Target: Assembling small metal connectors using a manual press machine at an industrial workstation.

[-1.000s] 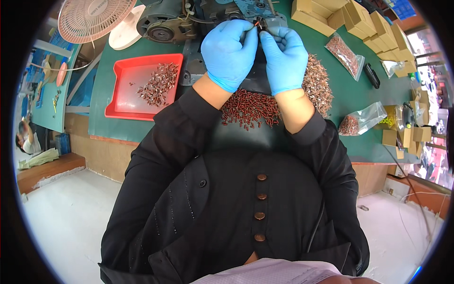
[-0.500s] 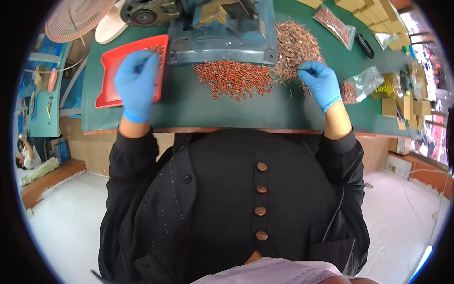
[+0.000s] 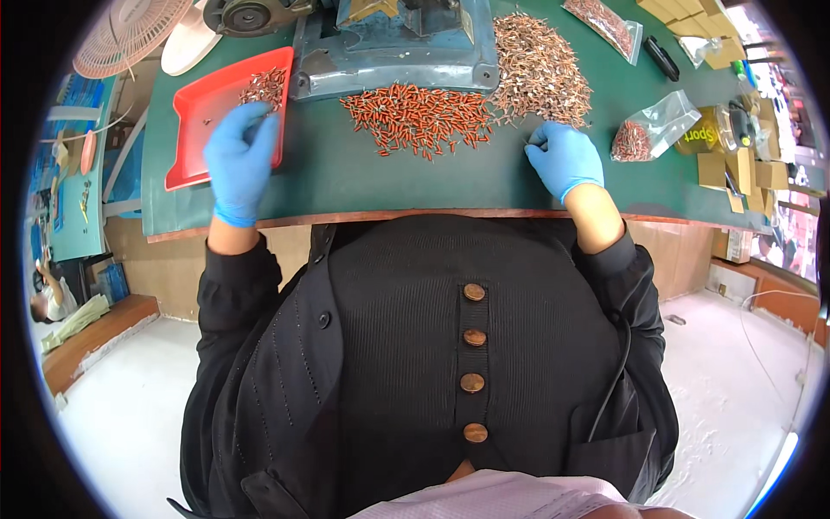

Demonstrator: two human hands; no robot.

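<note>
My left hand [image 3: 239,160], in a blue glove, is over the right side of a red tray [image 3: 192,130]. Its thumb and forefinger curl together just below a small heap of metallic pieces [image 3: 264,87]; anything between the tips is too small to make out. My right hand [image 3: 566,160], gloved in blue too, rests at the near edge of a large pile of pale copper-coloured small parts [image 3: 540,69]. Its fingers are bent in toward the thumb, and what they hold, if anything, cannot be seen. Between the hands lies a pile of reddish-orange small cylindrical parts [image 3: 419,117].
A blue-grey machine base [image 3: 393,69] stands behind the orange pile on the green table [image 3: 389,186]. To the right are a clear bag of small parts [image 3: 635,138], another filled bag [image 3: 605,24], a black object [image 3: 661,60] and cardboard boxes [image 3: 739,169]. A fan [image 3: 130,35] stands far left.
My right hand has drawn back from the pale pile toward me. My left hand has shifted nearer, showing more of the heap in the tray. The whole view has tilted slightly.
</note>
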